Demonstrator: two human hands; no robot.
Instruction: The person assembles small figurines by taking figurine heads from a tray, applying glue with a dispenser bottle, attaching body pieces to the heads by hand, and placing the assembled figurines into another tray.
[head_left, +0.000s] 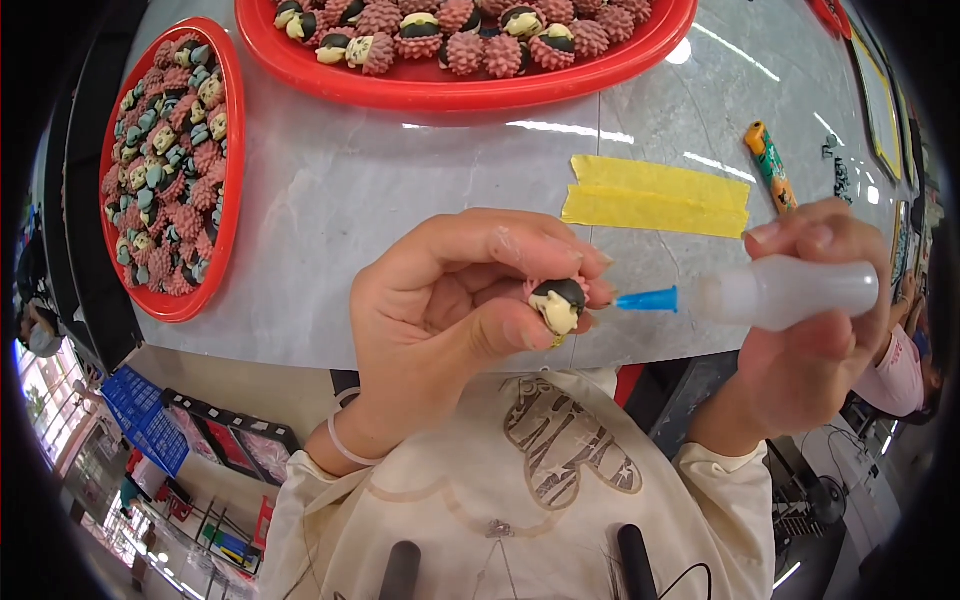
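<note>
Between the thumb and fingers of my left hand is a small figurine head, cream-faced with black hair and some pink at its back. My right hand grips a translucent white squeeze bottle lying nearly level. Its blue needle tip points left at the figurine head, close to my left fingertips. Whether the tip touches the piece I cannot tell.
A large red tray of pink, black and cream pieces stands ahead. Another red tray with pink and blue-grey pieces is at left. Yellow tape sticks to the grey table. An orange-green tube-like object lies at right; a person in pink sits beyond.
</note>
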